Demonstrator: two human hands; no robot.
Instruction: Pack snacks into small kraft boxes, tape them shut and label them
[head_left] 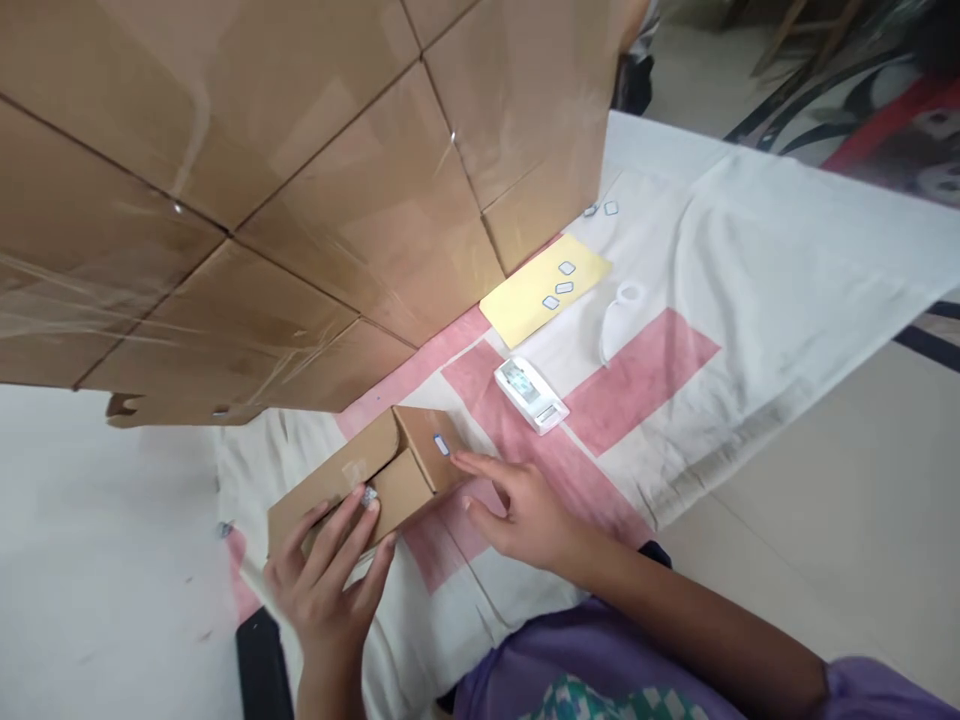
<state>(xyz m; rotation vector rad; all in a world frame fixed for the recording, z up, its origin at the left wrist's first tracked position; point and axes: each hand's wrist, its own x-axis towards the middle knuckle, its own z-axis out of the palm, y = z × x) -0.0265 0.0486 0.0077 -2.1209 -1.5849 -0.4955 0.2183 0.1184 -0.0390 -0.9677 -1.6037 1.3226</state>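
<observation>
A small brown cardboard box (pixel 416 490) lies on the cloth in front of me. My left hand (pixel 330 575) rests on its top with the fingers spread. A small greyish patch (pixel 369 497), too small to make out, shows by its fingertips. On the box's end face is a white label (pixel 441 444) with a blue border. My right hand (pixel 525 510) is open, thumb and forefinger apart. Its forefinger tip is at the label's lower edge; whether it presses on it I cannot tell.
Taped brown cartons (pixel 337 200) form a wall behind the box. Beyond it lie a white device with a display (pixel 531 394), a yellow sheet (pixel 517 310) bearing several labels, and a curl of white strip (pixel 611 320). A pink-and-white cloth (pixel 637 390) lies underneath.
</observation>
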